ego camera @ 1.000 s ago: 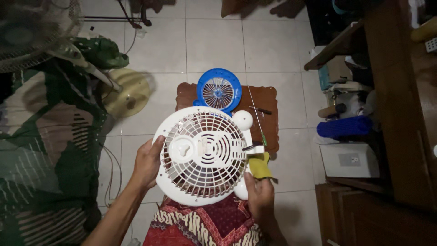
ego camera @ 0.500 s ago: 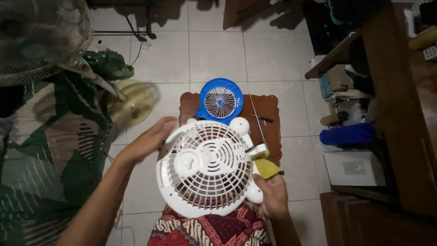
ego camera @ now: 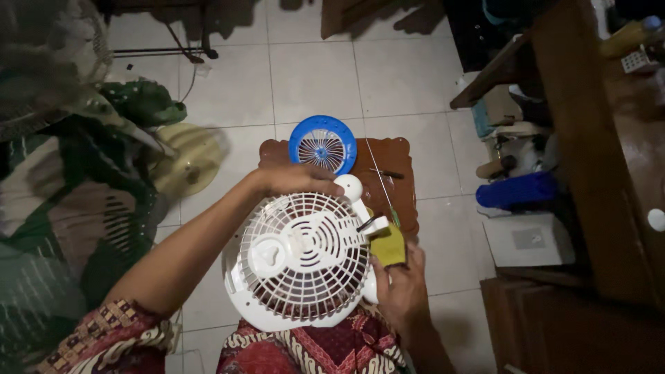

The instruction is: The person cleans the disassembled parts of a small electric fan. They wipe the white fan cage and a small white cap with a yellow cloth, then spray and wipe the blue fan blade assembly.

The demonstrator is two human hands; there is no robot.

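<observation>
We see a white fan [ego camera: 301, 260] over a lap. Left hand [ego camera: 294, 181] grips its top. Right hand [ego camera: 400, 291] holds a yellow sponge [ego camera: 388, 246] against it.

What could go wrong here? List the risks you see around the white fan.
1. The white fan rests on the lap, steadied by the left hand at its top rim and the right hand at its side; it might tip or slide off.
2. The right hand also holds a yellow cloth, so its grip may be weak.
3. The blue fan sits at the small table's far edge; a bump could push it off.

Home: tiled floor [ego camera: 312, 76], fans [ego camera: 322, 144].
</observation>
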